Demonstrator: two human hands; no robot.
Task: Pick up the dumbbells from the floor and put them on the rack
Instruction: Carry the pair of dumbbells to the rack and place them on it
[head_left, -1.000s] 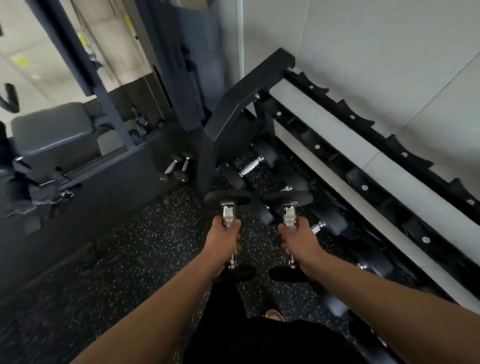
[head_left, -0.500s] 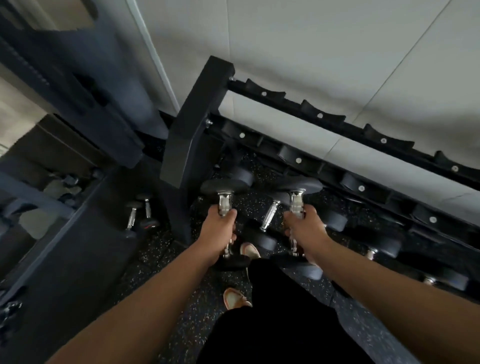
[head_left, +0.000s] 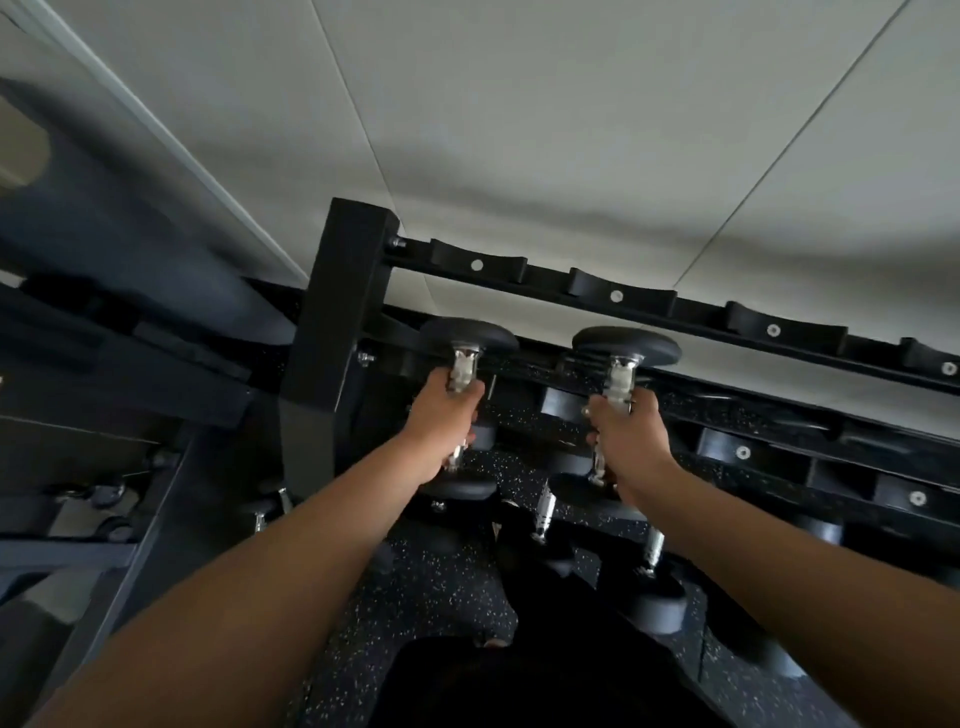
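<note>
Overhead, the black steel rack (head_left: 337, 332) with scooped saddles is spanning from nine toward three o'clock, its upper-rail cradles sitting bare while further black-headed dumbbells (head_left: 655, 587) are lying on the speckled floor at five o'clock. Clenched round knurled chrome handles, the left hand (head_left: 441, 415) is holding one black round-headed dumbbell (head_left: 467, 340) at twelve o'clock and the right hand (head_left: 626, 431) is holding its twin (head_left: 626, 347) at one o'clock, both just before the rail. They are probably dense and rigid, so mid-handle gripping seems best.
</note>
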